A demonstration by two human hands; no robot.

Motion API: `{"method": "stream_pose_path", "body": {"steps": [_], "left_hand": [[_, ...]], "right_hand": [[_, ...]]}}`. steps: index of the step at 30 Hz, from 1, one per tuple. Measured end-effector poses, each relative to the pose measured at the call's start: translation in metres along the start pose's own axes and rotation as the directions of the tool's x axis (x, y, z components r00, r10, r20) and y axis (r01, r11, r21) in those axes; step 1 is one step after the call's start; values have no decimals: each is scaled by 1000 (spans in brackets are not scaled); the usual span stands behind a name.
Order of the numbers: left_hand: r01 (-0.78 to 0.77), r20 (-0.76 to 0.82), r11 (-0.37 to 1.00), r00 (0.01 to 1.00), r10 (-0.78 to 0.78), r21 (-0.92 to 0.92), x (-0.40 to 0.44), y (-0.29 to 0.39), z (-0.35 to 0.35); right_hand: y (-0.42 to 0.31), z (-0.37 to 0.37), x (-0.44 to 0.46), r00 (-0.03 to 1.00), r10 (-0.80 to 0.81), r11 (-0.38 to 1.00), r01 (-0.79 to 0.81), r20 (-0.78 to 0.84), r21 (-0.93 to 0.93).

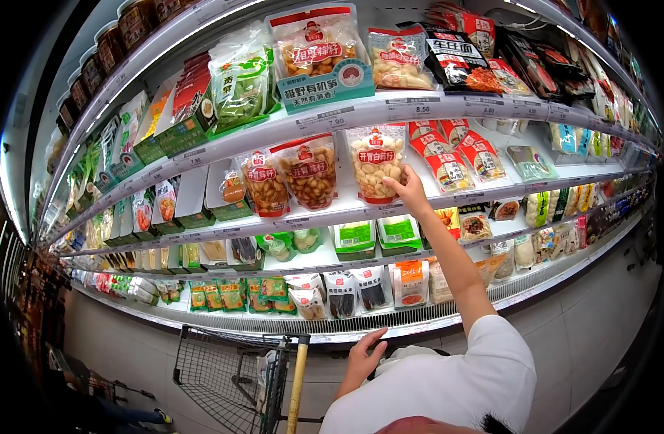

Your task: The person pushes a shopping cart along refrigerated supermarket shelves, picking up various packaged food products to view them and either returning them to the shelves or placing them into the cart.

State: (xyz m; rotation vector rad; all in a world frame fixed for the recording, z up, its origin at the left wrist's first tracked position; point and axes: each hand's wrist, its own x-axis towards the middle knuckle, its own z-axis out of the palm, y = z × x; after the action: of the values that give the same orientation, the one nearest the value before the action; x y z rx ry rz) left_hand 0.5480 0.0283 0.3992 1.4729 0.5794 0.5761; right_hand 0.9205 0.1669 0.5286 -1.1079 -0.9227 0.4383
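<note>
My right hand (409, 189) reaches up to the middle shelf, its fingers closed on the right edge of a clear pouch of white garlic cloves (375, 155). The pouch is upright at the shelf front, with a red and white label. To its left stand two pouches of brown pickled garlic, one larger (307, 173) and one smaller (265, 189). Several red and white packets (448, 163) lie to its right. Down by my body, my left hand (364, 356) is empty with its fingers apart, near the yellow handle of a shopping cart (298, 383).
Above runs a shelf (419, 110) with larger garlic pouches, a green vegetable bag (239, 79) and black noodle packs (461, 61). Lower shelves hold green-labelled packs (355, 237) and bagged goods. At lower left, part of another person's leg and shoe (163, 416) shows beside another cart.
</note>
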Motion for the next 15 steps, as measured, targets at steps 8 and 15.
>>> {"method": "stream_pose_path", "body": {"steps": [8, 15], "left_hand": [[4, -4, 1000, 1000, -4, 2, 1, -4, 0], [-5, -5, 1000, 1000, 5, 8, 3, -4, -1]], "right_hand": [[5, -2, 2, 1000, 3, 1000, -3, 13, 11], [-1, 1, 0, 1000, -3, 1000, 3, 12, 22]]}}
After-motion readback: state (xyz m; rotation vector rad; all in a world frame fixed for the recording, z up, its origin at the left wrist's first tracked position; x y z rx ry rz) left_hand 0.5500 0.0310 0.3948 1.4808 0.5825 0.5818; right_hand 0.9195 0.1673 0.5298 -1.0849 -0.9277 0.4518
